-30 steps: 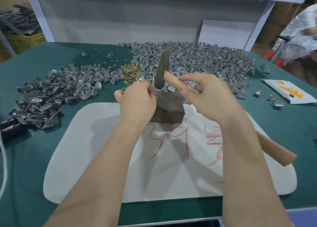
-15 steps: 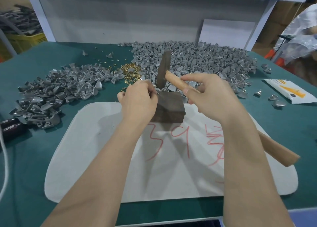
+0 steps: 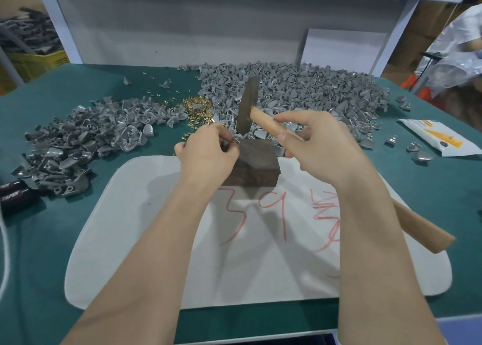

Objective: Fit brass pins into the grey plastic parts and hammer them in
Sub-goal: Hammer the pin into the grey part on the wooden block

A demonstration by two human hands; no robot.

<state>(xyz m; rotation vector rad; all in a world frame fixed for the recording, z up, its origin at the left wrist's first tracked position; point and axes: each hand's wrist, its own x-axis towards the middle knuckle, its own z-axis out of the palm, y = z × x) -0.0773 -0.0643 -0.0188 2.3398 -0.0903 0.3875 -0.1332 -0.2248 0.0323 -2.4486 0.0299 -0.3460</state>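
Note:
My left hand (image 3: 207, 152) pinches a small grey plastic part (image 3: 234, 141) at the left top edge of the dark wooden block (image 3: 257, 162); most of the part is hidden by my fingers. My right hand (image 3: 322, 146) grips the wooden handle of a hammer (image 3: 247, 108), whose dark metal head stands raised above the block. A small heap of brass pins (image 3: 197, 109) lies behind my left hand. Grey plastic parts form a big pile (image 3: 300, 94) at the back and another pile (image 3: 86, 138) on the left.
The block sits on a white mat (image 3: 146, 240) with red writing, on a green table (image 3: 65, 91). A white and orange packet (image 3: 438, 138) lies at the right, with a few loose parts near it. A black object (image 3: 13, 196) sits at the left edge.
The hands and the hammer have barely shifted; the hammer head stays raised above the block.

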